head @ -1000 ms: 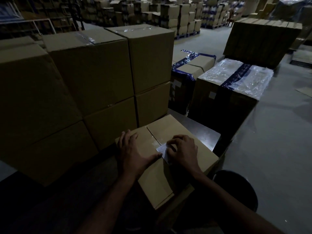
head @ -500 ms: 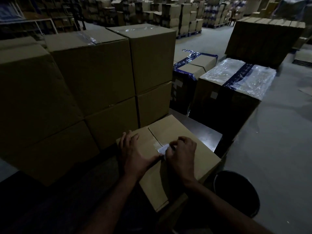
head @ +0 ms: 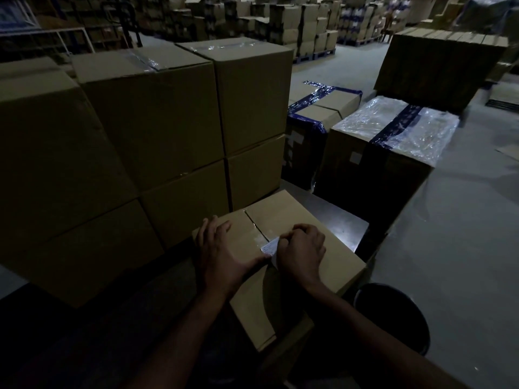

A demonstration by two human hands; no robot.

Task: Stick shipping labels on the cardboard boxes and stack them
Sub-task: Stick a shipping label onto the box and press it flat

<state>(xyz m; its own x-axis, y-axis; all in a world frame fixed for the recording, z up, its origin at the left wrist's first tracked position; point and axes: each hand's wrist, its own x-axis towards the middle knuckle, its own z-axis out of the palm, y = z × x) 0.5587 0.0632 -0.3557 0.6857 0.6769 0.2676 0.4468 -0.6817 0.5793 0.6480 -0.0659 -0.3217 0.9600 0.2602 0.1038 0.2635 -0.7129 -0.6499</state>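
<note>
The box (head: 283,256) sits just in front of the stack (head: 157,141), and the label (head: 270,246) lies on its top beside the flap seam. The left hand (head: 222,254) rests flat and spread on the top, thumb touching the label. The right hand (head: 302,252) has curled fingers pressing the label's right part. The label looks thin, limp and sticky, best smoothed flat; the box looks stiff, best lifted by its sides.

warehouse | dim hall | stacked cardboard boxes (head: 157,113) | palletised carton rows (head: 306,26) | concrete floor (head: 463,234)
</note>
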